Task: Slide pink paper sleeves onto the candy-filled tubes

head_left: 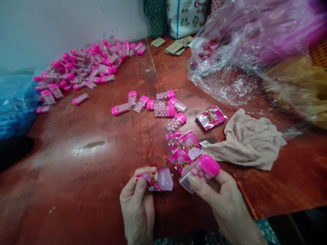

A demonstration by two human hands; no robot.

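Observation:
My left hand pinches a printed pink plastic sleeve between thumb and fingers. In my right hand is a clear candy container with a bright pink cap and round pink candies inside. The container is tilted, its clear end toward the sleeve and a small gap between them. Just beyond my hands, several flat printed sleeves lie overlapping on the table. Behind them is a loose group of similar capped containers. A banded stack of sleeves sits to their right.
A large heap of pink-capped containers lies by the wall at the back left. A crumpled beige cloth rests at the right, below clear plastic bags. Cardboard pieces and a white printed bag stand behind. Blue plastic is at far left.

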